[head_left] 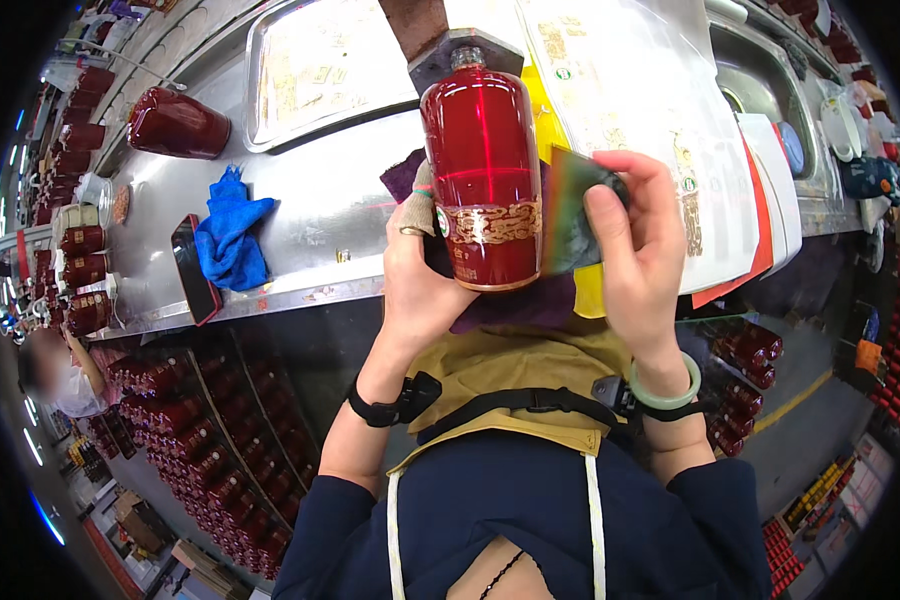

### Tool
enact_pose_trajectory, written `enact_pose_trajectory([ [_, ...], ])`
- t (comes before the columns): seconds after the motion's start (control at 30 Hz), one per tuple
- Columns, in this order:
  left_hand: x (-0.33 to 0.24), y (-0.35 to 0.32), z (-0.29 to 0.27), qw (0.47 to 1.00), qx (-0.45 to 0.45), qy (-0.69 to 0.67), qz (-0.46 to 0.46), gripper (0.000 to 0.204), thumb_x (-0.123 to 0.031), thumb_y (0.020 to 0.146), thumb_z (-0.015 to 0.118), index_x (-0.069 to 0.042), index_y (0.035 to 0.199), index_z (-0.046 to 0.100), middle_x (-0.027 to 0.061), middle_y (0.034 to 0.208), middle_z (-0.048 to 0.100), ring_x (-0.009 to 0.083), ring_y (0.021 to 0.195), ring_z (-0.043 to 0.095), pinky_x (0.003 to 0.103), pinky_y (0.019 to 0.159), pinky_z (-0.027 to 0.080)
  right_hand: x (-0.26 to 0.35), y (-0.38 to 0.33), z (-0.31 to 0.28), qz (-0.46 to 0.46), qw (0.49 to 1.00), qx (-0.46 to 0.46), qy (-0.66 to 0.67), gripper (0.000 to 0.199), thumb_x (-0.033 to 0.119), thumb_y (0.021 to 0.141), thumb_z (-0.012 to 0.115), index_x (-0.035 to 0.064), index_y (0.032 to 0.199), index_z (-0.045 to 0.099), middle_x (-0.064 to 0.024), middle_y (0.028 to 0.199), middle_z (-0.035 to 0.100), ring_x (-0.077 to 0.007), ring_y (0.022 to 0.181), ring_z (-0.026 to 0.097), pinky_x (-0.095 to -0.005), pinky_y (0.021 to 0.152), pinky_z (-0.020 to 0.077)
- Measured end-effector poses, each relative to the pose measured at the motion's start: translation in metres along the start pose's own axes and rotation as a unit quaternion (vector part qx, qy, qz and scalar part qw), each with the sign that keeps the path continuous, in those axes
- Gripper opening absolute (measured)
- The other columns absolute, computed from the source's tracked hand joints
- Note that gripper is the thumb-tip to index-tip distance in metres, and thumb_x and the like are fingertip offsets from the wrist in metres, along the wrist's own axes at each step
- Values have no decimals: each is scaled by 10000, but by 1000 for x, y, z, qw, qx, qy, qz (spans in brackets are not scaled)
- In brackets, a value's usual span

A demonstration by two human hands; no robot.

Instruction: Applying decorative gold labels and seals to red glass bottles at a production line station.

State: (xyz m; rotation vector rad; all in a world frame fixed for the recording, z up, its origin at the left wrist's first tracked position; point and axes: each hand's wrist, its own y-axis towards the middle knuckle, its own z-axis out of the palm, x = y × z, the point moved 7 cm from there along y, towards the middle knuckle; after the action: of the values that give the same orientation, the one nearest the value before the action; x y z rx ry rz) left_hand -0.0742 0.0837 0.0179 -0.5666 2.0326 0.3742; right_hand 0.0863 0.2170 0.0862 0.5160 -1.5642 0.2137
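Left hand [420,270] grips a red bottle [482,170] upright while the right hand [635,250] holds a dark card [570,205] against its side.

Fingers of the left hand are wrapped round the lower part of the bottle, over a purple cloth [515,305], in the air above the edge of the steel table [320,210]; the right hand pinches the card between thumb and fingers. Glossy glass held through cloth could slip and drop onto the table or the crates of red bottles [210,440] below. Pressing the card hard may tip the bottle out of the one-handed grip. A phone [195,268] and blue rag [230,240] lie near the table edge, and another bottle [178,123] lies on its side further back.
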Motion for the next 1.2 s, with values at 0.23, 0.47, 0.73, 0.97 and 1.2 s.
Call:
enact_pose_trajectory([
  [0.23, -45, -13, -28, 980, -101, 56, 159, 1143, -141, 662, 975, 23, 1601, 344, 196, 1401, 612, 310, 1356, 539, 417, 1139, 422, -48, 2, -32, 66, 994, -3, -81, 204, 62, 1056, 601, -4, 1249, 604, -38, 993, 670, -63, 840, 577, -228, 707, 464],
  [0.47, -54, -14, -17, 987, -82, 13, 140, 1083, -111, 717, 952, 48, 1596, 339, 240, 1435, 604, 364, 1283, 632, 416, 1068, 508, -29, -5, -23, 75, 997, 28, 16, 231, 73, 1079, 578, -27, 1287, 568, -32, 1112, 626, -68, 1018, 576, -219, 908, 459],
  [0.73, -47, -8, -5, 974, -17, -217, 62, 1197, -118, 739, 951, 67, 1630, 173, 240, 1605, 388, 304, 1432, 489, 409, 1177, 423, -34, -11, -16, 84, 994, 57, 42, 221, 60, 1076, 573, -15, 1284, 566, -48, 1155, 624, -97, 1088, 576, -236, 953, 448],
  [0.97, -56, 5, 8, 945, -84, -313, -55, 857, -59, 946, 753, 72, 1596, 209, 194, 1425, 528, 222, 1216, 630, 354, 996, 558, -50, -16, -6, 182, 969, 34, 163, 265, 134, 1063, 617, 22, 1288, 533, 10, 1026, 551, -49, 917, 501, -205, 822, 422],
  [1.2, -54, 5, 12, 955, -91, -279, -51, 836, -57, 955, 739, 65, 1593, 212, 187, 1378, 559, 214, 1164, 651, 342, 950, 576, -65, -14, 14, 193, 974, 86, 82, 325, 145, 964, 787, 50, 1175, 558, 94, 813, 379, -16, 729, 329, -201, 628, 283],
])
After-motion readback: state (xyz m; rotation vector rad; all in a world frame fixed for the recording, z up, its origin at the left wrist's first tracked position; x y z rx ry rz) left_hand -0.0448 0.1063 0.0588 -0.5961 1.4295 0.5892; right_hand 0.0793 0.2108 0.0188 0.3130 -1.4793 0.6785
